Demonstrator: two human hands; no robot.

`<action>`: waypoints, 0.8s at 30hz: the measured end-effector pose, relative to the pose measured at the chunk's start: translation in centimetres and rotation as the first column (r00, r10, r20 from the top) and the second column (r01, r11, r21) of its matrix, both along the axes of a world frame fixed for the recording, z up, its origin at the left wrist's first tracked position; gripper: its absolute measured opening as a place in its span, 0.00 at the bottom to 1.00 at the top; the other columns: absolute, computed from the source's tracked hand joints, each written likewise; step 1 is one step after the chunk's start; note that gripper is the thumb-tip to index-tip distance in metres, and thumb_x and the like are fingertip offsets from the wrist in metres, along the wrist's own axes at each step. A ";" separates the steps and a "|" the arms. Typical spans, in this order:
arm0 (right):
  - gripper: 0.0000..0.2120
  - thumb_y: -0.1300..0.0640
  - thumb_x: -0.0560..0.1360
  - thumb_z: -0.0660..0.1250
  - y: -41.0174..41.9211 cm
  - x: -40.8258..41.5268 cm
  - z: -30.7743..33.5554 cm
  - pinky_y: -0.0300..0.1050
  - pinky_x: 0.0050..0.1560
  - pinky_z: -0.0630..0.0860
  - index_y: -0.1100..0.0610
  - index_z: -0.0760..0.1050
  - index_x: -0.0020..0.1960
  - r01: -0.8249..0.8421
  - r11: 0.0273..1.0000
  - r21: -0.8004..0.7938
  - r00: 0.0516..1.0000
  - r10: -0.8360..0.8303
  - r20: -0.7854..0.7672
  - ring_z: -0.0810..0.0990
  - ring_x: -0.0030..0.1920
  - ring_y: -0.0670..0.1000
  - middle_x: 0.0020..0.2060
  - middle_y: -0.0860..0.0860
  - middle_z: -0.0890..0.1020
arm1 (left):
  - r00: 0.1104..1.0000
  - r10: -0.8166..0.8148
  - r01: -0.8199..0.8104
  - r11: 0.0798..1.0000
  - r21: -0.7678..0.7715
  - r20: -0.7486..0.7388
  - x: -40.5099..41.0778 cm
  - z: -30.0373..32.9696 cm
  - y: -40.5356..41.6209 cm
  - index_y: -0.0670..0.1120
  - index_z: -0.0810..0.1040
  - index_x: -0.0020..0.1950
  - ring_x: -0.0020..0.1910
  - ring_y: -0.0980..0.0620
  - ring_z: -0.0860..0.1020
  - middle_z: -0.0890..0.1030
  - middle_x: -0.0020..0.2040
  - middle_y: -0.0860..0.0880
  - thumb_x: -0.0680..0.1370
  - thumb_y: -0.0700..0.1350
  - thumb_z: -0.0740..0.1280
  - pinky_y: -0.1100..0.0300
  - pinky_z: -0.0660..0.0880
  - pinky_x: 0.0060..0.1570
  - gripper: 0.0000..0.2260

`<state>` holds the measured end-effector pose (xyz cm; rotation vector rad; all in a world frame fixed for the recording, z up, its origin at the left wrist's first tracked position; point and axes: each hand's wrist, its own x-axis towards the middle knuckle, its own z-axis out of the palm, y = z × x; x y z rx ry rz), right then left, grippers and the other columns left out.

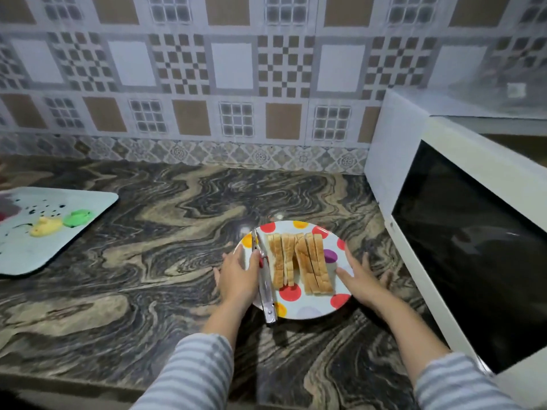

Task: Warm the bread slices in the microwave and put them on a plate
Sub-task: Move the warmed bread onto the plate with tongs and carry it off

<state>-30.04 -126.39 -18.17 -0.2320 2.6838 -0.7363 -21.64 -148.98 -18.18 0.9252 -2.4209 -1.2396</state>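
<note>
A white plate (pixel 310 309) with coloured dots rests on the marble counter, just left of the microwave (pixel 473 247). Several bread slices (pixel 299 261) stand on edge in a row across the plate. Metal tongs (pixel 266 294) lie along its left side, with the handle end sticking out over the near rim. My left hand (pixel 236 276) is at the plate's left rim, fingers spread, thumb over the tongs. My right hand (pixel 364 279) is at the right rim, thumb on the plate, fingers spread on the counter. The microwave door is shut.
A pale board (pixel 44 232) printed with yellow and green shapes lies at the counter's left. The patterned tile wall runs along the back. Bare dark marble counter (pixel 165 232) spreads between the board and the plate. The microwave blocks the right side.
</note>
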 end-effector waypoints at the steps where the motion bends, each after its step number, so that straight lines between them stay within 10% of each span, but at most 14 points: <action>1: 0.28 0.45 0.83 0.49 0.0 0.2 0.1 0.62 0.69 0.29 0.43 0.38 0.77 -0.020 0.999 0.038 1.000 0.020 -0.021 0.37 0.77 0.53 0.78 0.52 0.42 | 0.999 -0.020 0.023 0.998 -0.061 0.040 0.0 -0.3 0.0 0.50 0.64 0.75 0.77 0.50 0.52 0.63 0.76 0.47 0.81 0.59 0.55 0.51 0.43 0.75 0.25; 11: 0.27 0.46 0.83 0.44 -0.2 0.3 -0.6 0.64 0.70 0.31 0.45 0.37 0.78 -0.060 0.969 0.238 0.992 0.084 -0.093 0.32 0.76 0.49 0.77 0.51 0.37 | 0.975 -0.110 0.180 0.901 -0.394 0.194 0.5 -1.5 -0.5 0.50 0.61 0.76 0.77 0.50 0.52 0.60 0.77 0.47 0.82 0.57 0.47 0.53 0.49 0.74 0.25; 24: 0.27 0.44 0.82 0.49 1.4 3.2 2.7 0.61 0.73 0.38 0.43 0.43 0.78 0.054 0.997 0.062 0.995 -0.048 -0.088 0.35 0.77 0.55 0.78 0.53 0.41 | 0.972 -0.135 0.192 0.929 -0.316 0.194 0.2 1.4 -0.5 0.50 0.56 0.78 0.78 0.52 0.46 0.49 0.79 0.50 0.81 0.60 0.46 0.43 0.46 0.74 0.27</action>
